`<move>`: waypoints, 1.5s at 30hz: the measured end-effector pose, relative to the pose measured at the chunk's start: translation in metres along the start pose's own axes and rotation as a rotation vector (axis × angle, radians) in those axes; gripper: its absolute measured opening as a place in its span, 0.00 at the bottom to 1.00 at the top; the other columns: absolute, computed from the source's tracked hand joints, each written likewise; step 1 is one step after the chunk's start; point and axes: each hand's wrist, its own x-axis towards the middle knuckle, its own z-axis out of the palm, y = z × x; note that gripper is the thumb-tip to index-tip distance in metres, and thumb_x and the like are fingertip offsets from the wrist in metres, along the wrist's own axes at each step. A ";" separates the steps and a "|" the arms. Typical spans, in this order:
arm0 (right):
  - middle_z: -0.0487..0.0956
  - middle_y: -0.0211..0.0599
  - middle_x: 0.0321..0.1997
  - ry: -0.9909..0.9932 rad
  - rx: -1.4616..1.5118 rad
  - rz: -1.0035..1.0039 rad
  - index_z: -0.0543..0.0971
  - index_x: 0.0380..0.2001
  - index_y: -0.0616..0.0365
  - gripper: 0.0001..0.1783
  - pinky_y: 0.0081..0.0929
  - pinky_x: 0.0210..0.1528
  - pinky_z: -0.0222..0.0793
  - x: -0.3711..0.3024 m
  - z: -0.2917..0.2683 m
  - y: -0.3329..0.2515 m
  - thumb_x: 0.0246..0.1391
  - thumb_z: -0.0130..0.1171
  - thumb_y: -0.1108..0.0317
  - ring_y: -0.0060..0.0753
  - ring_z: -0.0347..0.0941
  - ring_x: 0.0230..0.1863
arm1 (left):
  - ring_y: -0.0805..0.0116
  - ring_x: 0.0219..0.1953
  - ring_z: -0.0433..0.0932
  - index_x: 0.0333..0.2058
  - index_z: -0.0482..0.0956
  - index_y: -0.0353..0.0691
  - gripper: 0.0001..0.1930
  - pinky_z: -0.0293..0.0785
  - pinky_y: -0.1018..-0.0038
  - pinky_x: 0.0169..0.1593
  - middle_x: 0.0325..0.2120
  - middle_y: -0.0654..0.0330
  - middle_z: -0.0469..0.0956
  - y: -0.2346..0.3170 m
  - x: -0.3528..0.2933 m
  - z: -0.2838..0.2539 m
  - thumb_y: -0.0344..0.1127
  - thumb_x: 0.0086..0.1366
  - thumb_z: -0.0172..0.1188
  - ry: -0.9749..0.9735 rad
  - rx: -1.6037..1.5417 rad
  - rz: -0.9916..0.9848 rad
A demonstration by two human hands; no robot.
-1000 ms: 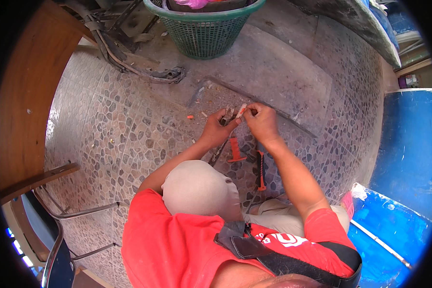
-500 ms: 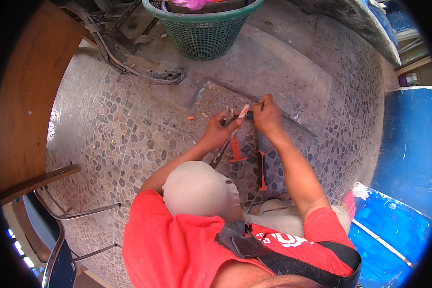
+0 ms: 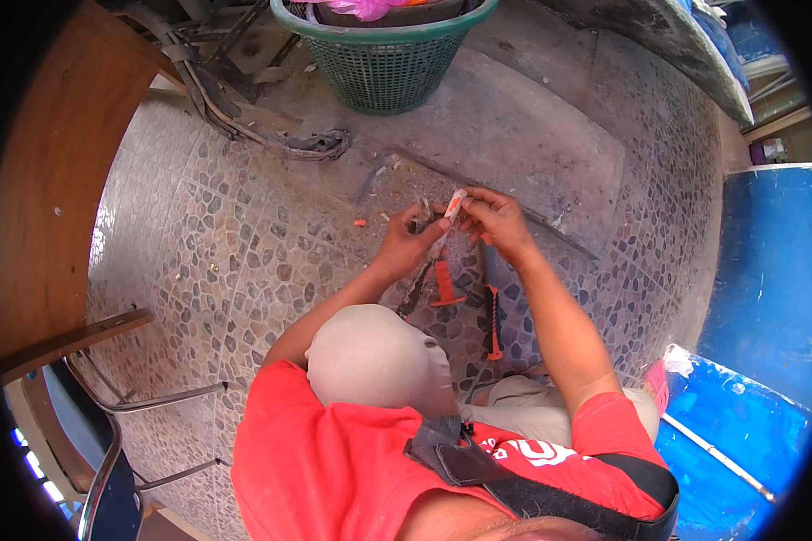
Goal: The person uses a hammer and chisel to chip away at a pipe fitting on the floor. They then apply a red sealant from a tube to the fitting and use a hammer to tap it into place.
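My left hand (image 3: 408, 243) pinches a slim white tube with orange marks (image 3: 455, 206) between thumb and fingers. At the tube's upper end, the fingertips of my right hand (image 3: 501, 224) close on it. A dark, narrow strip (image 3: 415, 290) runs from beneath my left hand toward my knee; whether that hand also grips it is unclear. Between my forearms lies a chisel with an orange grip and guard (image 3: 445, 285). To its right is a hammer with a black and orange handle (image 3: 493, 326), its upper part partly hidden by my right hand.
A green mesh basket (image 3: 379, 68) stands ahead on the stone-patterned floor. Dark cables (image 3: 307, 144) trail at the far left. Rubble (image 3: 406, 180) lies beyond my hands. A wooden panel (image 3: 63, 180) and a chair (image 3: 108, 451) are at left, blue boards (image 3: 767, 270) at right.
My right hand has shifted slightly left and down, bringing its fingertips from beside the white tube onto its upper end. My left hand still holds the tube.
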 end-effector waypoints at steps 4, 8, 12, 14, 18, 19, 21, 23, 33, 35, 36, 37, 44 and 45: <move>0.85 0.37 0.36 0.011 -0.094 -0.022 0.80 0.51 0.69 0.21 0.18 0.23 0.72 -0.005 0.002 -0.015 0.60 0.64 0.65 0.22 0.80 0.29 | 0.71 0.40 0.80 0.50 0.77 0.35 0.14 0.85 0.70 0.37 0.40 0.59 0.81 -0.003 0.001 -0.002 0.35 0.69 0.64 -0.031 0.069 0.001; 0.85 0.39 0.35 0.011 -0.124 -0.027 0.81 0.49 0.71 0.20 0.17 0.24 0.73 -0.006 0.000 -0.019 0.59 0.64 0.66 0.21 0.80 0.29 | 0.69 0.41 0.80 0.51 0.76 0.35 0.15 0.85 0.69 0.39 0.41 0.59 0.81 -0.012 0.004 -0.007 0.34 0.70 0.64 -0.049 0.117 0.007; 0.85 0.40 0.34 0.037 -0.126 -0.025 0.81 0.48 0.72 0.19 0.18 0.25 0.75 -0.007 0.000 -0.017 0.59 0.63 0.68 0.22 0.81 0.28 | 0.75 0.36 0.79 0.47 0.79 0.36 0.14 0.81 0.74 0.35 0.37 0.61 0.81 -0.014 0.003 -0.003 0.37 0.68 0.65 -0.025 0.078 0.037; 0.85 0.40 0.34 0.036 -0.113 -0.017 0.81 0.48 0.72 0.18 0.18 0.26 0.76 -0.005 -0.002 -0.014 0.58 0.63 0.69 0.23 0.81 0.28 | 0.75 0.36 0.80 0.47 0.79 0.36 0.14 0.81 0.75 0.35 0.37 0.61 0.81 -0.013 0.003 -0.002 0.37 0.68 0.65 -0.025 0.091 0.046; 0.85 0.41 0.33 0.063 -0.124 0.012 0.82 0.47 0.72 0.17 0.19 0.28 0.77 -0.005 0.002 -0.015 0.58 0.62 0.70 0.24 0.81 0.28 | 0.75 0.37 0.79 0.48 0.78 0.36 0.13 0.82 0.74 0.37 0.37 0.61 0.81 -0.006 0.000 0.000 0.36 0.69 0.64 -0.026 0.141 0.034; 0.85 0.41 0.33 0.071 -0.132 0.017 0.82 0.47 0.72 0.17 0.19 0.29 0.77 -0.005 0.001 -0.015 0.58 0.62 0.71 0.25 0.81 0.28 | 0.74 0.38 0.79 0.48 0.78 0.36 0.13 0.82 0.74 0.38 0.38 0.61 0.81 -0.005 -0.001 0.000 0.35 0.69 0.64 -0.033 0.160 0.014; 0.85 0.41 0.34 0.086 -0.149 0.026 0.82 0.47 0.71 0.16 0.20 0.31 0.78 -0.005 -0.001 -0.015 0.59 0.61 0.72 0.26 0.82 0.28 | 0.74 0.39 0.79 0.49 0.78 0.36 0.13 0.82 0.73 0.39 0.39 0.60 0.81 -0.005 0.000 -0.001 0.34 0.70 0.64 -0.042 0.206 0.020; 0.85 0.41 0.35 0.038 -0.018 -0.019 0.81 0.47 0.72 0.15 0.22 0.33 0.80 -0.001 -0.007 -0.004 0.60 0.61 0.72 0.27 0.82 0.30 | 0.73 0.38 0.79 0.49 0.78 0.36 0.13 0.83 0.73 0.38 0.39 0.59 0.81 -0.009 0.003 -0.004 0.34 0.70 0.64 -0.044 0.261 0.071; 0.85 0.44 0.39 0.008 0.008 -0.015 0.80 0.50 0.72 0.18 0.25 0.37 0.82 -0.002 -0.008 -0.011 0.59 0.64 0.72 0.29 0.83 0.33 | 0.73 0.38 0.80 0.49 0.78 0.36 0.13 0.84 0.72 0.36 0.39 0.60 0.81 -0.006 0.004 -0.002 0.35 0.69 0.64 -0.053 -0.006 -0.038; 0.85 0.44 0.39 0.019 -0.029 -0.026 0.80 0.50 0.72 0.18 0.25 0.37 0.82 -0.002 -0.007 -0.010 0.59 0.64 0.73 0.29 0.83 0.33 | 0.70 0.39 0.80 0.50 0.76 0.35 0.14 0.84 0.70 0.38 0.40 0.59 0.80 -0.007 0.004 -0.002 0.34 0.70 0.64 -0.057 0.005 -0.045; 0.85 0.44 0.38 0.024 -0.047 -0.033 0.80 0.49 0.72 0.18 0.25 0.37 0.82 -0.002 -0.007 -0.010 0.59 0.64 0.73 0.29 0.83 0.33 | 0.70 0.39 0.80 0.50 0.76 0.35 0.14 0.84 0.70 0.38 0.40 0.59 0.80 -0.006 0.004 -0.002 0.34 0.70 0.64 -0.055 0.011 -0.046; 0.85 0.44 0.38 0.028 -0.048 -0.040 0.80 0.49 0.72 0.17 0.25 0.37 0.82 -0.002 -0.007 -0.009 0.58 0.64 0.73 0.29 0.83 0.33 | 0.70 0.39 0.80 0.50 0.76 0.35 0.15 0.84 0.71 0.38 0.40 0.60 0.80 -0.005 0.003 -0.002 0.35 0.70 0.64 -0.053 0.017 -0.048; 0.85 0.43 0.37 0.000 0.035 -0.057 0.81 0.48 0.72 0.17 0.24 0.35 0.82 -0.001 -0.008 -0.006 0.58 0.65 0.71 0.29 0.83 0.31 | 0.71 0.39 0.79 0.50 0.77 0.36 0.15 0.83 0.71 0.37 0.39 0.60 0.80 -0.002 0.000 0.000 0.35 0.70 0.64 -0.050 -0.050 -0.046; 0.85 0.43 0.36 0.013 -0.007 -0.061 0.81 0.48 0.72 0.17 0.24 0.34 0.82 -0.003 -0.007 -0.009 0.59 0.65 0.70 0.28 0.83 0.30 | 0.71 0.39 0.79 0.50 0.77 0.36 0.15 0.83 0.71 0.37 0.39 0.60 0.80 -0.005 0.001 -0.002 0.35 0.70 0.64 -0.056 0.013 -0.027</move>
